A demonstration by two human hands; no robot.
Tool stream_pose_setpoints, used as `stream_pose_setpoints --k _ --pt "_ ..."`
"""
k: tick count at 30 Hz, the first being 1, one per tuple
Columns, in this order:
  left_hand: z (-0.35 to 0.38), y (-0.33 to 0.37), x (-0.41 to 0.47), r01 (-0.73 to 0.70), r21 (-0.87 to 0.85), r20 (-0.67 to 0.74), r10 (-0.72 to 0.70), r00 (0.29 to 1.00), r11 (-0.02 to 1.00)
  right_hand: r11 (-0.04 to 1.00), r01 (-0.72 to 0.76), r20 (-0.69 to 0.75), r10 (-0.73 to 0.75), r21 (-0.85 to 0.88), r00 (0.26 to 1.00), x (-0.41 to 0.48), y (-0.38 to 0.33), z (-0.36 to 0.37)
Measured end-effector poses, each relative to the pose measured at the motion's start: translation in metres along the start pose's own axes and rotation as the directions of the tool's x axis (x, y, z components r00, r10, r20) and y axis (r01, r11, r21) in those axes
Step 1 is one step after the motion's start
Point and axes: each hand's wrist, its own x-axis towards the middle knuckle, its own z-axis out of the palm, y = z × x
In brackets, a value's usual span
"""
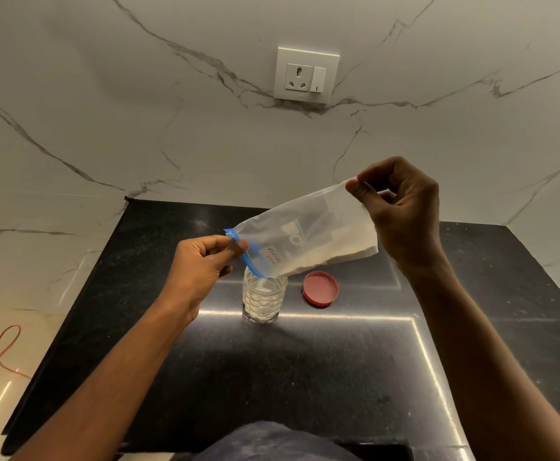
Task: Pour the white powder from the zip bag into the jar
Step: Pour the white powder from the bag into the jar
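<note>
Clear zip bag with blue top, tipped down, mouth over the jar, white powder inside, jar open, upright, partly filled

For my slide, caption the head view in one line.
Two hands tilt a zip bag, pouring white powder into a jar.

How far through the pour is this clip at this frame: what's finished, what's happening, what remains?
Done: the red lid lies off on the black counter, and the jar already holds white powder. In hand: the left hand pinches the blue zip edge over the jar mouth while the right hand lifts the far corner of the zip bag, tilting it. Left: a band of powder still sits along the bag's lower edge.
</note>
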Motion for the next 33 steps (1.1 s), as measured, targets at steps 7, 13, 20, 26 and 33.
stream_pose_setpoints --k 7,13,20,26,33 --pt "0.001 -0.001 -0.001 -0.002 0.008 0.005 0.002 1.0 1.0 0.998 0.041 0.029 -0.04 -0.05 0.999 0.002 -0.001 0.0" --pt "0.0 -0.003 0.0 -0.004 0.015 -0.005 0.004 1.0 1.0 0.996 0.046 0.032 -0.044 -0.076 0.999 0.001 0.002 0.001" --pt "-0.001 -0.005 -0.001 0.008 0.0 -0.012 -0.008 1.0 1.0 0.993 0.072 0.026 -0.07 -0.094 0.997 0.005 -0.003 0.001" --pt "-0.002 -0.005 -0.001 0.017 -0.035 -0.005 -0.017 1.0 0.999 0.983 0.109 0.023 -0.107 -0.148 0.994 0.004 -0.006 0.008" --pt "-0.005 -0.01 0.0 0.017 -0.014 0.003 -0.017 1.0 1.0 0.98 0.123 0.057 -0.116 -0.159 0.992 0.007 -0.01 0.01"
